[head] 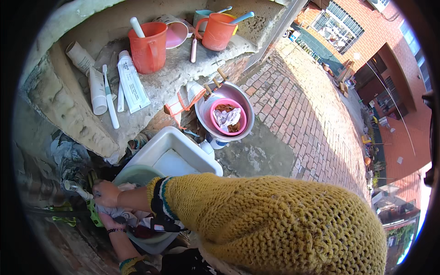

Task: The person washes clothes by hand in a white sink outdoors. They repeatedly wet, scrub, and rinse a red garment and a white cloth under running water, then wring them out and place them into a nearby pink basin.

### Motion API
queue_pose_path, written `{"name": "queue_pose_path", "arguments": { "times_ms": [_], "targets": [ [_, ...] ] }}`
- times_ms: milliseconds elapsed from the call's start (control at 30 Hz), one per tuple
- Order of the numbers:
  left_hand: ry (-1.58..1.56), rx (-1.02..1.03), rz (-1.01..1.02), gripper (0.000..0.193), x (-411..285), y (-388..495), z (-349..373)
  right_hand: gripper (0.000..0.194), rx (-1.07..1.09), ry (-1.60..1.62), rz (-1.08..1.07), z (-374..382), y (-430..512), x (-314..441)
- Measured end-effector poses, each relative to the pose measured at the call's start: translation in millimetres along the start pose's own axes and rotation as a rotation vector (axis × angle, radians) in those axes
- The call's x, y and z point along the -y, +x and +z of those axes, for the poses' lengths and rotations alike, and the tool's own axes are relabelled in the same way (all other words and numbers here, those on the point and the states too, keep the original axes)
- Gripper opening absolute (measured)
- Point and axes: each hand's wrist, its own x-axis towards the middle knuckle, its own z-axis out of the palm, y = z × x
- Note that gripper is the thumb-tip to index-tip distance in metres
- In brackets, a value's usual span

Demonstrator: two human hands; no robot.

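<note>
Wet-looking pale clothes lie bunched in and over a light green plastic basin. My right hand, at the end of a mustard knit sleeve, grips this cloth close to the white plastic tap. Just below it, my left hand, with a beaded bracelet at the wrist, holds the same cloth from underneath; its fingertips are partly hidden. Darker red fabric shows deeper in the basin. Beside the tap is a bright green plastic piece.
A white rectangular tub adjoins the basin. Past it, a metal basin holds a pink bowl. The rough concrete ledge bears red mugs, a toothpaste tube and toothbrushes. Brick paving extends to the right.
</note>
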Motion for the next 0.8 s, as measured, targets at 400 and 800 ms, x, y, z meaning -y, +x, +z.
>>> {"name": "queue_pose_path", "arguments": {
  "times_ms": [400, 800],
  "targets": [
    [0.12, -0.138, 0.297, 0.073, -13, -14, 31, 0.044, 0.126, 0.584, 0.295, 26, 23, -46],
    [0.161, 0.506, 0.087, 0.054, -16, 40, -23, 0.054, -0.189, -0.272, -0.321, -13, -68, 18]
  ]
}}
